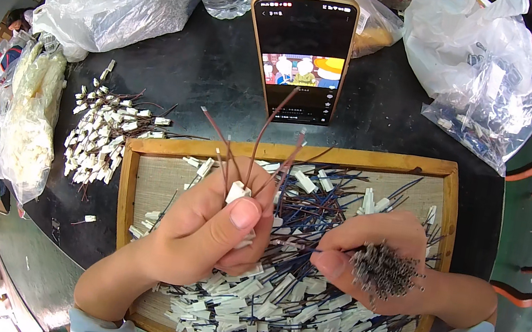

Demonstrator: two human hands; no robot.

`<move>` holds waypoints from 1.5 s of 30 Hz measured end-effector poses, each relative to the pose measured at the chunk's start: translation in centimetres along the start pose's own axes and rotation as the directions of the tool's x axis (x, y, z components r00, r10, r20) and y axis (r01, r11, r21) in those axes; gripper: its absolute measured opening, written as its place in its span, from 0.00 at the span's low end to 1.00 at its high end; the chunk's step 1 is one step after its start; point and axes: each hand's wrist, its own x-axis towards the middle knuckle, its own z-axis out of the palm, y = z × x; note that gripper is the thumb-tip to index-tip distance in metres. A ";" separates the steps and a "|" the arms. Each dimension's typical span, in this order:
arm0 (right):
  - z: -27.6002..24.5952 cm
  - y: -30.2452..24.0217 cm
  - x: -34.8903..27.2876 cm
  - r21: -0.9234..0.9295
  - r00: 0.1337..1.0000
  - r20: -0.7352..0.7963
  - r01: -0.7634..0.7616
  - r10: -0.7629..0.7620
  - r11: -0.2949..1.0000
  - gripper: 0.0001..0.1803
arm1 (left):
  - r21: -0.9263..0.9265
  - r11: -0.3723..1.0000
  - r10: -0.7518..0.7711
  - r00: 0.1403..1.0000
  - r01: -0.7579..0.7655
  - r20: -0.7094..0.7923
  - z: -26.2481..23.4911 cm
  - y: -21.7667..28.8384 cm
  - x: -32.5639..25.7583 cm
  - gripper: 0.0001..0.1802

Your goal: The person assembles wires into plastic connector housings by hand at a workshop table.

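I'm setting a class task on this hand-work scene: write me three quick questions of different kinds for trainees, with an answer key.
1. Multiple choice: What does the right hand hold?
A) a water bottle
B) a dense bundle of thin wires
C) a plastic bag

2. True or false: A pile of white connectors lies on the black table, outside the wooden-framed tray and to its left.

3. Fill in the colour: The left hand grips white connector pieces, with ____ wires fanning out beyond the fingers.

Key: 1. B; 2. True; 3. brown
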 end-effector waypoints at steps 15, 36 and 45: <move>0.1 0.5 -0.3 -0.048 0.995 0.086 0.052 -0.048 0.997 0.18 | 0.351 0.935 0.080 0.996 -0.058 -0.048 1.4 0.5 0.0 0.16; 0.3 0.1 -0.4 -0.192 0.982 0.121 0.164 -0.142 0.968 0.25 | 0.884 0.227 0.395 0.868 -0.409 0.301 2.3 -0.7 -0.5 0.16; -0.3 -0.2 -0.2 -0.224 0.985 0.110 0.154 -0.131 0.962 0.25 | 0.881 0.281 0.370 0.890 -0.381 0.267 1.8 -0.3 -0.9 0.14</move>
